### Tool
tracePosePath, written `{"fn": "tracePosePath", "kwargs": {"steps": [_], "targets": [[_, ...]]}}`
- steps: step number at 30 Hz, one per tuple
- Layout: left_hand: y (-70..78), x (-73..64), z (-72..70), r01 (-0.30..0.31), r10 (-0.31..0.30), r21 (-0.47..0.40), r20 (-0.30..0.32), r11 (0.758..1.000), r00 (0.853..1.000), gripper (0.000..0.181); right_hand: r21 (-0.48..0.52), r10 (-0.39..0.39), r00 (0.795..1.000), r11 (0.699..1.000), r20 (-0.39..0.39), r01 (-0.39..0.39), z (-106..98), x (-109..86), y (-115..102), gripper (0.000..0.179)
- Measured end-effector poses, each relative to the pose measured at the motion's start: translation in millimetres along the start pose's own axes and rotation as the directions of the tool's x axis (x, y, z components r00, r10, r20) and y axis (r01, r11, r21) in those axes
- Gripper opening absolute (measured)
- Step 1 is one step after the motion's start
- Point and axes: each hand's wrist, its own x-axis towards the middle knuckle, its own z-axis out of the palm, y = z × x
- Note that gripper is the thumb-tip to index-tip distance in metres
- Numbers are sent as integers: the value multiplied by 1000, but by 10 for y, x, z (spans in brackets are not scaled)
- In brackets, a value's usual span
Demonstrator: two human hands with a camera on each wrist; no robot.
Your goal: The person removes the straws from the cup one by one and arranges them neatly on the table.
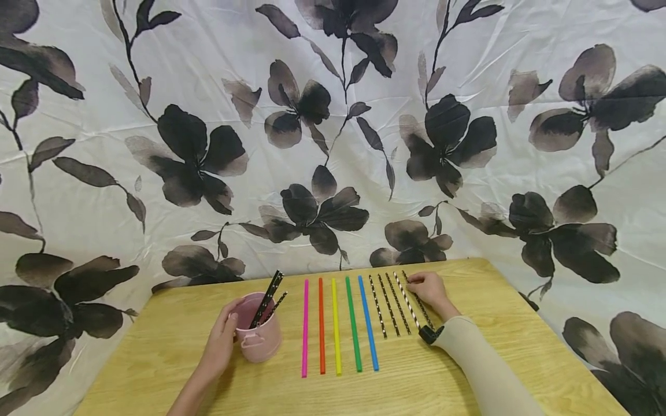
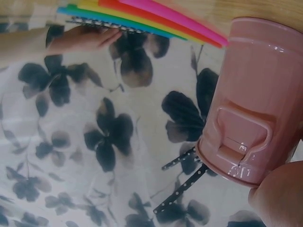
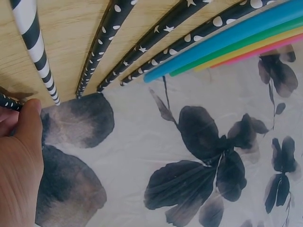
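On the left of the table my left hand (image 1: 221, 341) grips a pink metal cup (image 1: 262, 345) by its far-left side. Inside the cup lean a few black paper straws (image 1: 269, 297) with white patterns. In the left wrist view the cup (image 2: 260, 80) shows its small looped handle (image 2: 244, 132), with part of the hand against the rim. At the right end of the straw row, my right hand (image 1: 429, 289) pinches the upper part of a black white-dotted straw (image 1: 425, 314). The right wrist view shows this straw's tip (image 3: 8, 102) between thumb and fingers.
Between the hands lie a pink straw (image 1: 304, 329), a red-orange one (image 1: 321, 326), a yellow one (image 1: 336, 329), a green one (image 1: 354, 323) and a blue one (image 1: 368, 323). Beside them are black patterned straws (image 1: 388, 303) and a black-and-white striped one (image 1: 406, 300). Floral cloth (image 1: 312, 173) hangs behind.
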Motion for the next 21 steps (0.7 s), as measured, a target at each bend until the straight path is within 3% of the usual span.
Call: {"fn": "tracePosePath", "kwargs": {"steps": [6,14,21], "targets": [[-22,-23,6,30,-31,-19,-23,999,999,38,-13,5,1000,1000,14,-5,7,-22,-22,23],[-10,-3,-3,8,-8,-4,-7,1000,1000,40,-32,-13,1000,999,-4,13,5,-4,-29,23],[22,-10,-4,16,-16,16,-4,1000,1000,39,-36,22,1000,999,-8,-23,7,-22,-44,22]]}}
